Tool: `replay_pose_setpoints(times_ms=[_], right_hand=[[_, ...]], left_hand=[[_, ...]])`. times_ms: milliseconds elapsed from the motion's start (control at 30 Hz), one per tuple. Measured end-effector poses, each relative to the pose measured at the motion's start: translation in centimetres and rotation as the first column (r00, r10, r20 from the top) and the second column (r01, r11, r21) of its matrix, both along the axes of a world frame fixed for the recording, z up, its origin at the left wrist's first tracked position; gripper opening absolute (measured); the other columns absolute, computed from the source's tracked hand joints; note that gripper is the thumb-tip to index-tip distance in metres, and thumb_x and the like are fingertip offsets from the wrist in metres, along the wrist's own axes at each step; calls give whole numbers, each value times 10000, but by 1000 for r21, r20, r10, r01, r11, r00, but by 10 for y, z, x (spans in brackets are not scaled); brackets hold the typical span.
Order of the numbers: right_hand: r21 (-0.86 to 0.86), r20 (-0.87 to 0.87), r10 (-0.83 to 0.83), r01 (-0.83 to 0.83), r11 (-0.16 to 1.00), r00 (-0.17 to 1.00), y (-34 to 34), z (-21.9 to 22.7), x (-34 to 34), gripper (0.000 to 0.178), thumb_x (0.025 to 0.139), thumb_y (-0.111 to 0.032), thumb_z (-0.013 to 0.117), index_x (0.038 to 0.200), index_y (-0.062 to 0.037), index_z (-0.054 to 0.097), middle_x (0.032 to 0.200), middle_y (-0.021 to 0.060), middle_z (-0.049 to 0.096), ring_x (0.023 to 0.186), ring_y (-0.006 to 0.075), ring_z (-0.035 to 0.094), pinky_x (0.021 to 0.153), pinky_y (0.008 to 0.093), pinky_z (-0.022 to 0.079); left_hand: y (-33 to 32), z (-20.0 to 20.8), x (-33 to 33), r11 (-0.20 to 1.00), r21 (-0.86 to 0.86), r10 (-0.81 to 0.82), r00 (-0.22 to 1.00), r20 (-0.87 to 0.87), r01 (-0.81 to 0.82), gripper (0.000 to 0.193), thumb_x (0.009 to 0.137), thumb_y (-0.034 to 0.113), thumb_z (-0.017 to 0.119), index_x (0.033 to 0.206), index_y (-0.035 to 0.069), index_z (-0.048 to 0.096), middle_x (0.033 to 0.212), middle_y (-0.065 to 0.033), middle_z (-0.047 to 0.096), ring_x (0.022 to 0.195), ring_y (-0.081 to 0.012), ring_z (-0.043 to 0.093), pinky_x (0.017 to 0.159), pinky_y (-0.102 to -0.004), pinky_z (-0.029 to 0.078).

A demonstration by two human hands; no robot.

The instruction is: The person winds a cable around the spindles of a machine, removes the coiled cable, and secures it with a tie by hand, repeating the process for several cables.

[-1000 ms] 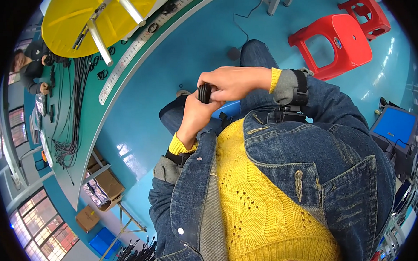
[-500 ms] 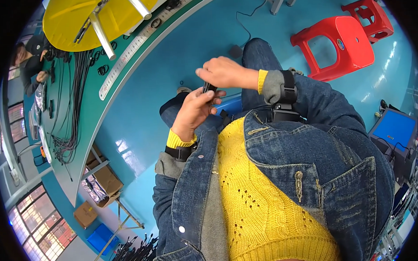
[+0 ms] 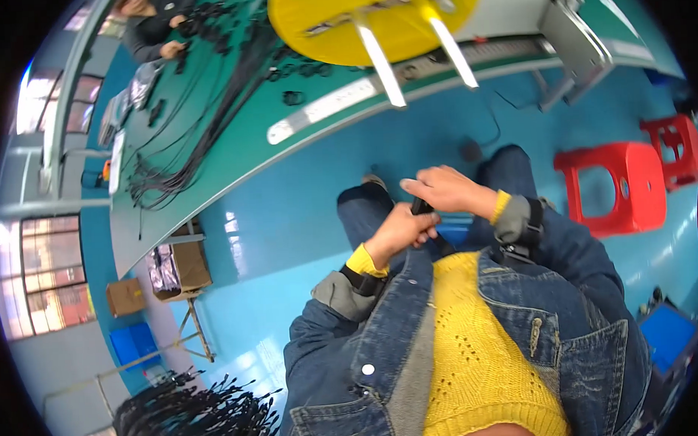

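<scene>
My left hand [image 3: 396, 233] is closed around a short black piece [image 3: 421, 206], held upright in front of my lap. Only its upper part shows above the fingers, so I cannot make out its kind. Just above and to the right, my right hand [image 3: 448, 190] is bent over the top of the black piece, close against it. Its fingers look curled together, and what they grip, if anything, is hidden.
Ahead, a green table [image 3: 231, 157] carries black cables [image 3: 200, 146], a metal ruler [image 3: 322, 110] and a yellow round reel [image 3: 343, 41]. Another person [image 3: 146, 33] works at its far left. Red stools [image 3: 621, 193] stand right; a cable bundle [image 3: 194, 412] hangs lower left.
The view has swung left, so table, stools and both hands sit further right in the picture. Both hands stay together at the black piece, the right one still above the left.
</scene>
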State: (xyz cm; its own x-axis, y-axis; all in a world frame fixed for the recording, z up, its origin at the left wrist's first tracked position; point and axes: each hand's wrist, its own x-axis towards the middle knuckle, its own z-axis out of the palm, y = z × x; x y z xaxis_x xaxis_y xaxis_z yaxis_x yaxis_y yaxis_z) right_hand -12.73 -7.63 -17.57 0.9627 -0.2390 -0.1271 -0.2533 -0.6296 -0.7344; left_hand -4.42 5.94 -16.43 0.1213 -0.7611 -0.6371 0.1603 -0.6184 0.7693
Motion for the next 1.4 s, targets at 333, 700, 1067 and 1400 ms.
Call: replay_pose_setpoints(times_ms=[333, 700, 1067, 1400], right_hand=[[458, -227, -121, 215, 863, 966, -28, -32, -36, 454, 881, -399, 445, 715, 8, 561, 512, 76, 521, 458, 168, 511, 471, 321, 410], [228, -314, -265, 344, 911, 912, -29, -19, -38, 326, 801, -296, 562, 678, 6, 572, 578, 122, 576, 566, 241, 586, 542, 346, 442], [148, -388, -312, 393, 907, 867, -24, -18, -26, 286, 778, -266, 565, 680, 3, 584, 648, 148, 601, 614, 295, 595, 587, 362, 466], [113, -233, -284, 316, 942, 930, -31, -25, -43, 268, 769, -251, 571, 710, 10, 584, 664, 158, 605, 619, 283, 594, 575, 359, 462]], left_hand=[[43, 88, 127, 994, -14, 107, 994, -21, -107, 299, 860, 288, 546, 1047, 59, 592, 700, -32, 604, 455, -33, 431, 389, -168, 317], [44, 128, 489, 650, -344, 704, 366, 609, -677, 204, 798, 194, 620, 855, -1, 614, 798, -125, 615, 707, -161, 575, 575, -247, 473], [-19, 66, 444, 989, -114, 98, -161, 982, -89, 177, 818, 184, 533, 954, 73, 554, 890, -178, 610, 868, -353, 574, 754, -447, 444], [25, 199, 365, 474, -860, 835, -406, 371, 189, 215, 894, 101, 480, 1056, -20, 552, 960, -129, 631, 745, -202, 592, 655, -290, 463]])
